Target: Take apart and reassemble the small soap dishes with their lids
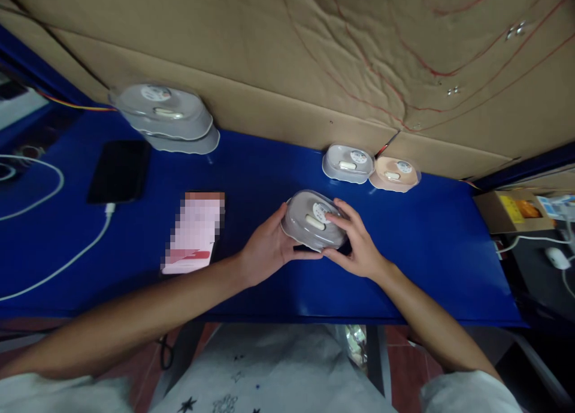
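A clear plastic package (302, 209) with a grey inside, a small white oblong piece and a round printed sticker is held between both hands above the blue table (269, 299). My left hand (269, 248) is closed around its left end and underside. On its right side, my right hand (359, 242) grips it, one finger lying across the sticker and the thumb at the lower edge. The package's exact contents cannot be made out.
Against the cardboard wall (251, 95), a stack of similar grey packages (188, 116) stands at back left. A grey package (339, 170) and a peach one (398, 179) sit at back right. Left are a dark phone (119, 170), a lit phone (195, 233) and a white cable (96, 245).
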A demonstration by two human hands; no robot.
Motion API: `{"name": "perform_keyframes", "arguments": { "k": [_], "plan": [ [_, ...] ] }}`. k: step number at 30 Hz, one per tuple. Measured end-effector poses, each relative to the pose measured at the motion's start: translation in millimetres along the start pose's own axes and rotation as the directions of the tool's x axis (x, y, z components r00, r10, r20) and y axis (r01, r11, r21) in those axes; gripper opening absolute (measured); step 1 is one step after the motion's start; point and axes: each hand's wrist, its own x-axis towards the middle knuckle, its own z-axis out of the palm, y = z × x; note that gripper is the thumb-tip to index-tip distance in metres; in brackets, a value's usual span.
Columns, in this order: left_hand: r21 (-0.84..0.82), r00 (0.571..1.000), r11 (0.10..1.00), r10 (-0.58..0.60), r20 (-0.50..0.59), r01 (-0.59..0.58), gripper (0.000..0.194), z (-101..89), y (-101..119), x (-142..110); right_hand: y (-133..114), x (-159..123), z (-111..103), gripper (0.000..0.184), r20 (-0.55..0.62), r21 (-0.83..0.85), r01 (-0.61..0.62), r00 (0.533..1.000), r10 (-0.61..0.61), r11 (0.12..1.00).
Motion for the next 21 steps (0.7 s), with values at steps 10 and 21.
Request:
{"name": "perform_keyframes", "arguments": {
  "k": [10, 21],
  "plan": [
    [-0.024, 0.999, 1.0, -0.001, -0.038, 0.0, 0.05, 3.0, 2.7, 0.9, 5.5, -3.9, 5.4, 0.075, -0.061, 0.013, 0.001, 0.998, 0.0, 1.0],
    [0.653, 0.95, 0.75, 0.271, -0.156, -0.107, 0.047, 14.6, 7.6, 1.7, 26.2, -54.3, -59.9, 0.06, 0.023, -0.103, -0.186, 0.982, 0.189, 0.977]
  ]
}}
